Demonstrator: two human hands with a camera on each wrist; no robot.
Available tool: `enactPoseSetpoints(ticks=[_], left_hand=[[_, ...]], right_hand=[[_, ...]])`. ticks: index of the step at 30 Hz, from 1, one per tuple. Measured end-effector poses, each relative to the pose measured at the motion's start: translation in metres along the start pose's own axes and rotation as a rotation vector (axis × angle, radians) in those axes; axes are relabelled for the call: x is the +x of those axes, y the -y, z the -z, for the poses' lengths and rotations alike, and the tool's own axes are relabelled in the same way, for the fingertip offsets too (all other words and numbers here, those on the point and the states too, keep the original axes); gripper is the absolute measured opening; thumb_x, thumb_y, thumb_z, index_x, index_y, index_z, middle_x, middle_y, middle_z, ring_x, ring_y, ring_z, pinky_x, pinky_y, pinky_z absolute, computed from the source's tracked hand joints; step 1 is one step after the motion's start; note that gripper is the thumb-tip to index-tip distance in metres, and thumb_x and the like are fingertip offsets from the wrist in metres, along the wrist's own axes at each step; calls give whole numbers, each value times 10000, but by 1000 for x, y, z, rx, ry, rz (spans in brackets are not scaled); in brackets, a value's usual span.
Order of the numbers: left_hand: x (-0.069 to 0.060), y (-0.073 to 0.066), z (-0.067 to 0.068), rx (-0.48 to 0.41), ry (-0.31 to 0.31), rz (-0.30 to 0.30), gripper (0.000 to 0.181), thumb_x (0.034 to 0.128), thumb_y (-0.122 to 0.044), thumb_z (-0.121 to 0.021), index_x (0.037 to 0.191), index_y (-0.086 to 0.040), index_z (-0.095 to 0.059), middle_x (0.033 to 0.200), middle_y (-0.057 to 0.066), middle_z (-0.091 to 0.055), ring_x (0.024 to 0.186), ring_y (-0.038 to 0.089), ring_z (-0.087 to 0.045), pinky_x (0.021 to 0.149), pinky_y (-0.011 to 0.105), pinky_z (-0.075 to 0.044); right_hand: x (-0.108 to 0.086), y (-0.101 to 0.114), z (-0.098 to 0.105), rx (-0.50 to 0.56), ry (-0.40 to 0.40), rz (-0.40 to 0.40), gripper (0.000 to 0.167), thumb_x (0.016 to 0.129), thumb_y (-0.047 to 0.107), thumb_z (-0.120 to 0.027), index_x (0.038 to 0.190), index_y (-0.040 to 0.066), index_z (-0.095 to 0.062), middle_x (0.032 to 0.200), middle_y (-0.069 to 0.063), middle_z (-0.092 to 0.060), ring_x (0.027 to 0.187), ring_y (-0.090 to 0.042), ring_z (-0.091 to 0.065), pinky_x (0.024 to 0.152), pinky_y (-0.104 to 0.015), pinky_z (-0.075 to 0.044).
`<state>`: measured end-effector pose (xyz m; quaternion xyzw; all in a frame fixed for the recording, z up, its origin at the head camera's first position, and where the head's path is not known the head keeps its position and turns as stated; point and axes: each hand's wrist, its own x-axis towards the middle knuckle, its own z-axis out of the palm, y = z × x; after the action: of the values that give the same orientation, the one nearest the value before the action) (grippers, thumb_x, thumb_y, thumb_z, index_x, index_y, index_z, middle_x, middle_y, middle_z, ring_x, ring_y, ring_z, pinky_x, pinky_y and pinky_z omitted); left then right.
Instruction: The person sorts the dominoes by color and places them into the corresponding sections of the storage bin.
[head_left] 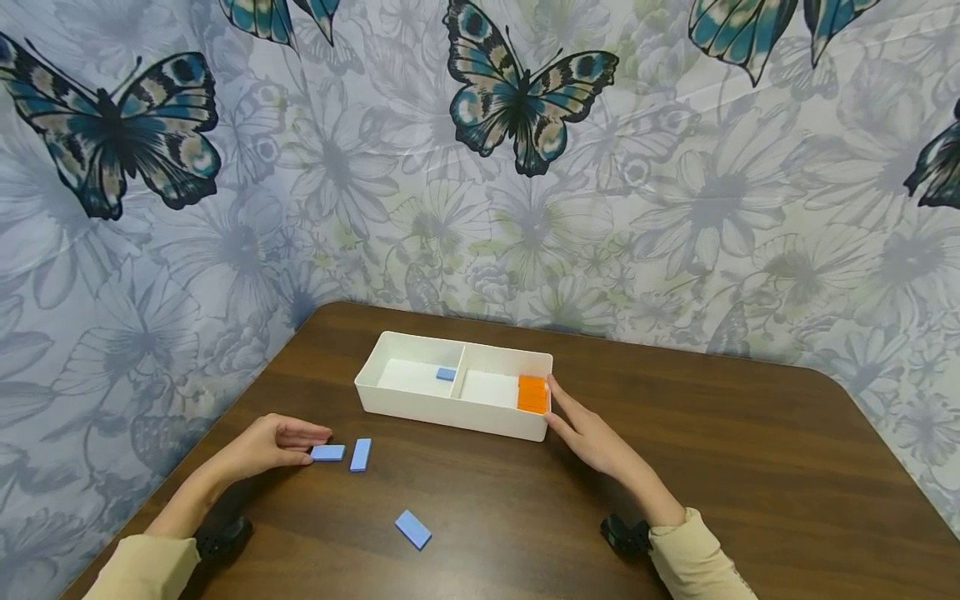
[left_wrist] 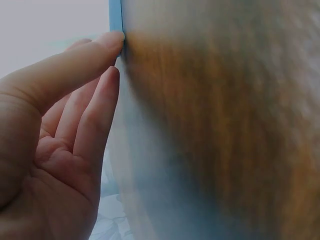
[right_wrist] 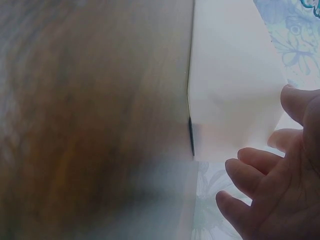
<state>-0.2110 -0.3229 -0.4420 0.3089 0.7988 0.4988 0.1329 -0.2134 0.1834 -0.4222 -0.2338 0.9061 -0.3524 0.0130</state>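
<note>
My left hand (head_left: 266,446) pinches one end of a blue block (head_left: 327,452) lying flat on the table; in the left wrist view the thumb and a fingertip meet at the edge of the blue block (left_wrist: 116,20). Just right of it lies a second blue block (head_left: 361,455). My right hand (head_left: 596,437) rests its fingertips against the right end of a white two-compartment box (head_left: 450,410), fingers relaxed; the right wrist view shows the hand (right_wrist: 275,175) beside the box wall (right_wrist: 230,75). Orange blocks (head_left: 532,394) sit in the right compartment, one blue block (head_left: 446,374) in the left.
A third loose blue block (head_left: 413,529) lies nearer the front of the brown table (head_left: 510,508). Behind the table's back edge hangs a cloth (head_left: 480,242) with butterflies and flowers. Dark wrist straps are on both wrists.
</note>
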Motion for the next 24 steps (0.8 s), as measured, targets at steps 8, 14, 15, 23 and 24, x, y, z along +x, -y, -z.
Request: enactPoseSetpoints(ticks=[8, 14, 15, 23, 24], left_hand=[[1, -1, 0, 17, -10, 22, 413, 815, -2, -702, 1160, 175, -559, 1109, 295, -588, 985, 130, -622, 741, 263, -535], [3, -2, 2, 27, -12, 27, 417, 807, -1, -710, 1158, 169, -563, 1116, 300, -584, 997, 135, -618, 753, 260, -531], [3, -2, 2, 36, -16, 34, 410, 809, -9, -710, 1155, 162, -571, 1111, 291, -590, 988, 138, -623, 745, 259, -534], [4, -1, 2, 9, -7, 59, 457, 804, -20, -717, 1178, 177, -544, 1137, 316, -562, 1003, 128, -613, 763, 268, -529], [4, 0, 2, -3, -5, 59, 464, 801, -12, -717, 1182, 183, -536, 1143, 325, -554, 1009, 123, -609, 770, 271, -527]], right_hand=[[0, 0, 0, 12, -5, 14, 664, 989, 394, -443, 1498, 71, -164, 1522, -98, -165, 1346, -305, -244, 1064, -504, -226], [0, -1, 0, 9, -11, 13, 663, 989, 400, -439, 1499, 75, -168, 1522, -93, -167, 1344, -309, -247, 1062, -507, -229], [0, -1, -1, 11, -9, 12, 664, 989, 401, -438, 1499, 75, -166, 1523, -91, -165, 1345, -308, -245, 1062, -508, -229], [0, -1, -1, 20, -3, 10, 665, 991, 409, -427, 1502, 84, -152, 1524, -99, -162, 1350, -303, -234, 1062, -506, -231], [0, -1, 0, 20, -4, 9, 666, 991, 411, -425, 1502, 86, -151, 1524, -101, -163, 1349, -303, -235, 1062, -506, -233]])
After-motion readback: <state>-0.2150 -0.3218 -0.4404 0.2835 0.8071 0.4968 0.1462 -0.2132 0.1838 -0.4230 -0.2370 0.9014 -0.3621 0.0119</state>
